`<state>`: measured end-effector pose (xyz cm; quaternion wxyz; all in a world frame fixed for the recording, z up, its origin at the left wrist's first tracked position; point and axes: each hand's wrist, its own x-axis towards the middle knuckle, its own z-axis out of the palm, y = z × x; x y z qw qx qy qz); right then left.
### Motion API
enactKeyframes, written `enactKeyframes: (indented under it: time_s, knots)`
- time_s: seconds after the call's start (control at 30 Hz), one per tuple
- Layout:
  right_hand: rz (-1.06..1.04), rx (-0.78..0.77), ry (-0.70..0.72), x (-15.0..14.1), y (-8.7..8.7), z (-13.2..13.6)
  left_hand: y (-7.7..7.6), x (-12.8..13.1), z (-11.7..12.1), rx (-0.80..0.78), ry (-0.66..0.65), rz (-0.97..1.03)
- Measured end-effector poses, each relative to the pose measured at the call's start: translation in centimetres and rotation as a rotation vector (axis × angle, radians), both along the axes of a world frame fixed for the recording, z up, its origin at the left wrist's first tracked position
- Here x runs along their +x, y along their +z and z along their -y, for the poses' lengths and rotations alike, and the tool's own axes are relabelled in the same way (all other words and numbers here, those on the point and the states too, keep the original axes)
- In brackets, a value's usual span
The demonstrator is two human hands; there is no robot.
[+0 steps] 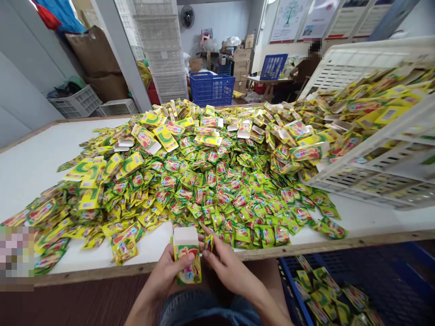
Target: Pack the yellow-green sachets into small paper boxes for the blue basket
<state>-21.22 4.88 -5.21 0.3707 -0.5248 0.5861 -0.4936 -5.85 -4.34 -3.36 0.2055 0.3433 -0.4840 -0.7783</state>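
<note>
My left hand (pixel 169 268) is closed around a small yellow and green carton (pixel 189 265) with its white top flap (pixel 185 236) standing up. The thumb presses on the carton's printed front. Just right of it, my right hand (pixel 224 262) pinches a small green and yellow packet (pixel 209 243) between thumb and fingers, close beside the carton. Both hands are at the table's front edge, above my lap. In front of them spreads a big heap of green packets (pixel 220 199), with unfilled-looking yellow cartons (pixel 165 138) lying on its back and left parts.
A white crate (pixel 367 181) lies tipped on the table's right, spilling cartons. Below right, a blue crate (pixel 302 299) holds filled-looking cartons. The table (pixel 30 149) has a wooden rim. Behind are stacked white crates (pixel 163 50), a blue basket (pixel 212 88) and a seated person (pixel 306 68).
</note>
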Motion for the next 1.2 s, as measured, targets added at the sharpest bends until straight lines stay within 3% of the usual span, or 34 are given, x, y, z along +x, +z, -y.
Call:
enactKeyframes:
  time_s: [0.13, 0.23, 0.33, 0.43, 0.57, 0.67, 0.73, 0.87, 0.93, 1.1, 1.2]
  knots:
    - [-0.091, -0.019, 0.06, -0.6, 0.2, -0.9, -0.3, -0.1, -0.5, -0.043, -0.028, 0.096]
    - [-0.078, 0.032, 0.014, -1.0, 0.2, -1.1, -0.3, -0.7, -0.9, -0.042, 0.037, 0.088]
    - [0.022, 0.002, -0.206, -1.0, -0.1, -0.8, -0.4, -1.3, -1.2, -0.012, 0.074, 0.036]
    - [0.286, -0.054, -0.458, -0.5, -0.6, -0.1, -0.9, -2.0, -1.7, -0.075, 0.037, 0.017]
    - [0.655, -0.064, -0.676, 0.0, -1.2, 1.2, -1.5, -3.0, -2.7, -0.177, 0.025, 0.057]
    - [0.68, -0.081, -0.775, -0.3, -1.2, 1.7, -1.4, -3.5, -3.5, -0.212, -0.001, 0.05]
    - [0.547, -0.101, -0.764, -0.8, -1.0, 1.6, -1.3, -3.6, -3.7, -0.186, -0.028, 0.04]
    - [0.254, -0.084, -0.594, -1.4, -0.6, 0.7, -1.7, -3.5, -3.4, -0.102, -0.049, 0.056]
    - [0.236, -0.06, -0.534, -1.4, -0.7, 0.1, -2.1, -3.5, -3.3, -0.105, -0.043, 0.085]
    - [0.463, 0.007, -0.385, -2.3, -1.2, -1.6, -2.6, -3.4, -3.3, -0.09, -0.007, 0.109]
    - [0.289, 0.027, -0.43, -5.5, -1.3, -2.3, -2.1, -3.4, -3.3, -0.078, -0.017, 0.043]
